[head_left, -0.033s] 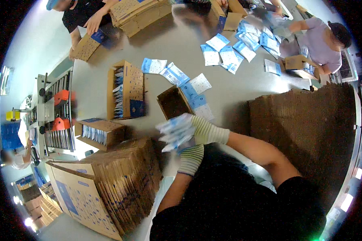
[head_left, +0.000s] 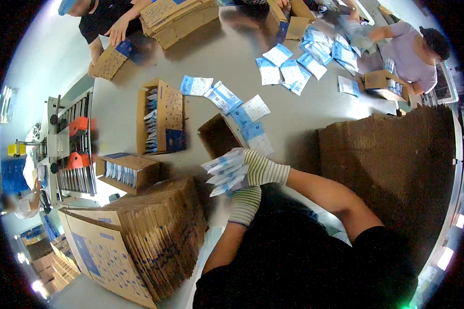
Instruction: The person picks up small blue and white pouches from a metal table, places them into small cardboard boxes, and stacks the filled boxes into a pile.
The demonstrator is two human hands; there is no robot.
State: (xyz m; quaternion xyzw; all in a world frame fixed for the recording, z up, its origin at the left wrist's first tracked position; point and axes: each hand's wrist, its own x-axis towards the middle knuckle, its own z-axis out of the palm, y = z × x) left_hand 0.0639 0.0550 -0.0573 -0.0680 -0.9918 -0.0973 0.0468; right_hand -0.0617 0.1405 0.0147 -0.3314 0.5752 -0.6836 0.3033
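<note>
Both my hands wear green-and-white striped gloves. My right hand (head_left: pixel 262 170) and my left hand (head_left: pixel 244 200) together grip a fanned bundle of blue-and-white packets (head_left: pixel 222 171) just above the table's near edge. An open small cardboard box (head_left: pixel 217 137) stands directly beyond the bundle, its inside dark. A few loose packets (head_left: pixel 252 129) lie beside that box.
A carton filled with upright packets (head_left: pixel 159 116) and a smaller filled carton (head_left: pixel 126 172) stand to the left. Stacks of flat cartons sit near left (head_left: pixel 154 232) and right (head_left: pixel 392 154). Many packets (head_left: pixel 294 67) are scattered on the grey table (head_left: pixel 232 56). Other people work at the far edge (head_left: pixel 407 51).
</note>
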